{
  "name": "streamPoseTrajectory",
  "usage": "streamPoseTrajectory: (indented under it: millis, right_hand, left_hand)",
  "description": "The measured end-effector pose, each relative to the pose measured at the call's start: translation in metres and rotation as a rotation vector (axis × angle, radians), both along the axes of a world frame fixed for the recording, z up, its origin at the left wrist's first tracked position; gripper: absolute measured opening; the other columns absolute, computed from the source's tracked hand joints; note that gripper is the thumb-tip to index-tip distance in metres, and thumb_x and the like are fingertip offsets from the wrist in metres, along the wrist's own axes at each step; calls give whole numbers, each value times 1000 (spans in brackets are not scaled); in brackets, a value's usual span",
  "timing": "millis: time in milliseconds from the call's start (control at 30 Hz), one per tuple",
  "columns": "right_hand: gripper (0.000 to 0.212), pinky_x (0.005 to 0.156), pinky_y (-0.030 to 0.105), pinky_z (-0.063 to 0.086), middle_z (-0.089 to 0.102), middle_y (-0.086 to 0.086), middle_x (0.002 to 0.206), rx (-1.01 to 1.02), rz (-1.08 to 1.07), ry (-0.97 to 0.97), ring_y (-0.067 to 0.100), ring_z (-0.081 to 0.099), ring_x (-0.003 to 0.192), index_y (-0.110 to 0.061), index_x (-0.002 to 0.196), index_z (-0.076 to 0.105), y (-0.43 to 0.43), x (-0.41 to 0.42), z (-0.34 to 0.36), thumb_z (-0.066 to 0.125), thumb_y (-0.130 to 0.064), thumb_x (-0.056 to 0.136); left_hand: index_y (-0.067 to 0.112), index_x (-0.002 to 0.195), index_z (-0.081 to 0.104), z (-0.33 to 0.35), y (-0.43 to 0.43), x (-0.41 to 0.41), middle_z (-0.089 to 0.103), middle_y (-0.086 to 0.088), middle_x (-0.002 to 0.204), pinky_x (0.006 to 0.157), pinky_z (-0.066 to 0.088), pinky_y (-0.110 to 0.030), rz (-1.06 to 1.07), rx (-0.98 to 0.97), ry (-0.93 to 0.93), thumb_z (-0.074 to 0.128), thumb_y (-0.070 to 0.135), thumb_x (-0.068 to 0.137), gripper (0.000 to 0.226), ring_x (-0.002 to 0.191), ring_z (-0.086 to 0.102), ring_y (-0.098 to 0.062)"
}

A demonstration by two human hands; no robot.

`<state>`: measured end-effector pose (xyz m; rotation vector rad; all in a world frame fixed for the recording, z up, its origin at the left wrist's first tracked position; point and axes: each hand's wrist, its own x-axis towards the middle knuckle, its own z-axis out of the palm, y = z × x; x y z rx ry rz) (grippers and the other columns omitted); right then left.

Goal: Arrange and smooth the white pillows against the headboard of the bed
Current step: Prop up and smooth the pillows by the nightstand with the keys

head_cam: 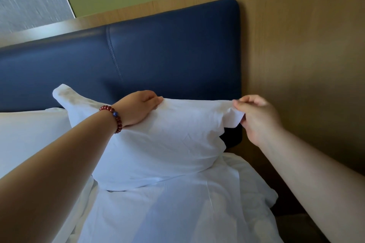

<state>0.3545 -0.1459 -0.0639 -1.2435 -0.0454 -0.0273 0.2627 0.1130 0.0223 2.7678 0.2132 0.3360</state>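
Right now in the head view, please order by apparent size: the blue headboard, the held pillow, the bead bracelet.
Largest to smallest: blue headboard, then held pillow, then bead bracelet. The pillow is nearer, yet looks smaller.

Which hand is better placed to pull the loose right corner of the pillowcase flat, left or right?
The right hand. It pinches that corner of the pillow, so it probably only needs to pull outward. The left hand grips the top edge near the middle, steadying it at the headboard.
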Motion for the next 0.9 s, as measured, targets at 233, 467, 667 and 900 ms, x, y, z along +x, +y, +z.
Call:
streamPoseTrajectory:
  millis: [233, 467, 667, 900]
  right_hand:
    - [21, 74, 9, 43, 63, -19, 95, -403, -210, -545, 3, 60, 96, -22, 104, 68, 5, -16, 23, 51, -33, 98]
    - [48, 81, 39, 47, 69, -3, 94, -1244, 199, -1040, 19, 61, 95, -19, 94, 69, 53, -31, 47, 38, -56, 97]
    - [64, 61, 36, 35, 50, -1, 60, -1226, -311, -1122, 26, 53, 64, -15, 57, 47, 58, -19, 54, 17, -54, 98]
    - [66, 59, 35, 37, 57, -7, 73, -1419, 213, -1000, 19, 56, 75, -22, 76, 55, 105, -25, 43, 21, -77, 88]
  left_hand:
    - [24, 95, 61, -2, 2, 9, 59, 10, 88, 81, 37, -29, 22, 24, -3, 39, 44, 101, 30, 81, 53, -5]
    - [23, 91, 62, -5, 6, 12, 62, 5, 92, 81, 37, -29, 32, 13, -7, 41, 44, 100, 31, 86, 56, -14]
    - [12, 98, 65, -5, 7, 20, 64, -2, 98, 82, 39, -30, 28, 62, -6, 41, 40, 101, 37, 94, 57, -21]
    - [21, 80, 62, -4, 19, 29, 62, 6, 87, 77, 36, -26, 14, 46, -19, 38, 28, 102, 34, 91, 56, -19]
